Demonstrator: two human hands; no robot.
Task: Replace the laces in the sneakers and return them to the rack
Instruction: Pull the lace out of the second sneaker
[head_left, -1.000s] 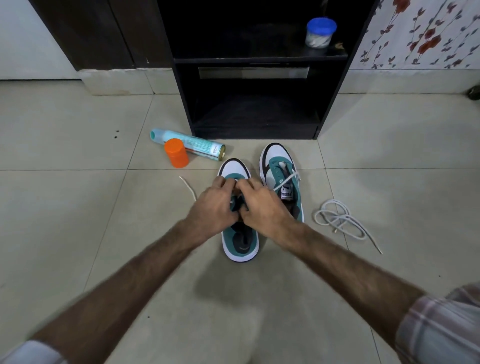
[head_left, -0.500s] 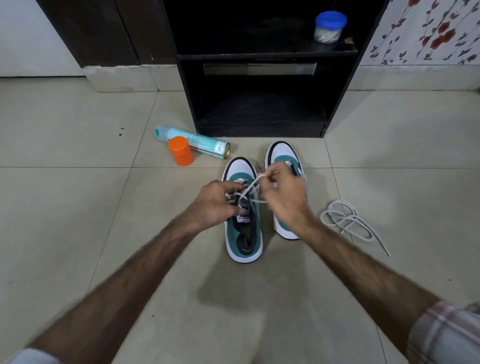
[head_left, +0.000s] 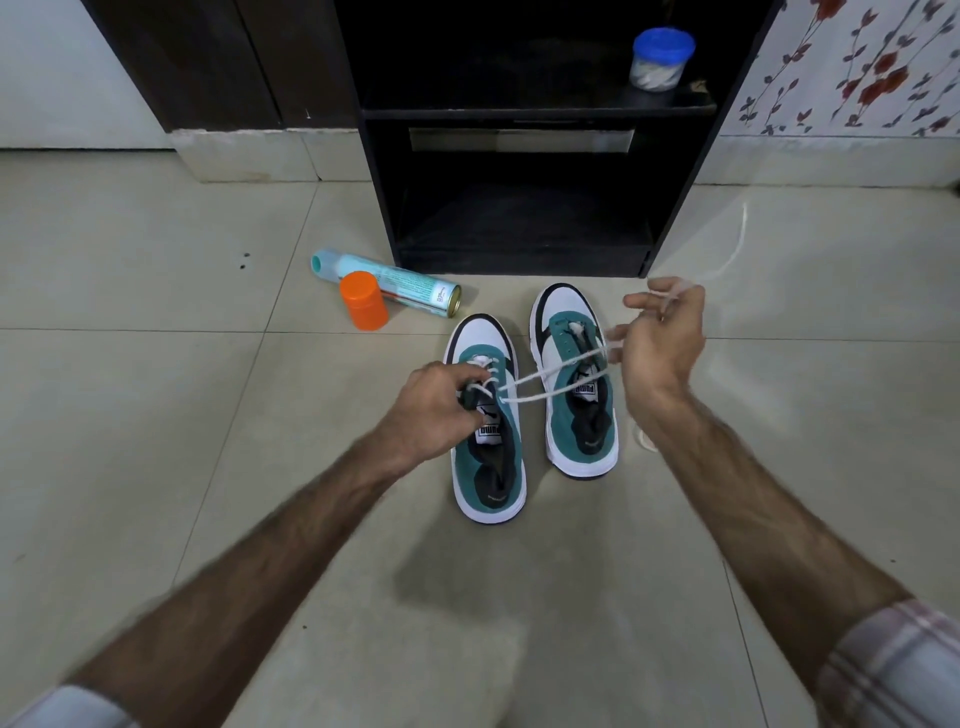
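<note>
On floor tiles, 2 teal-white sneakers (head_left: 576, 384), white lace (head_left: 550, 382) taut.

Soft, even indoor light falls on the pale floor (head_left: 156, 415), which shows a dull sheen. A diffuse shadow pools at lower centre of the frame. The rack (head_left: 519, 234) interior, upper centre, is nearly black. Wide-angle bending curves the tile lines toward the edges. The right hand (head_left: 662, 338) and its lace (head_left: 732, 249) smear with motion blur.
</note>
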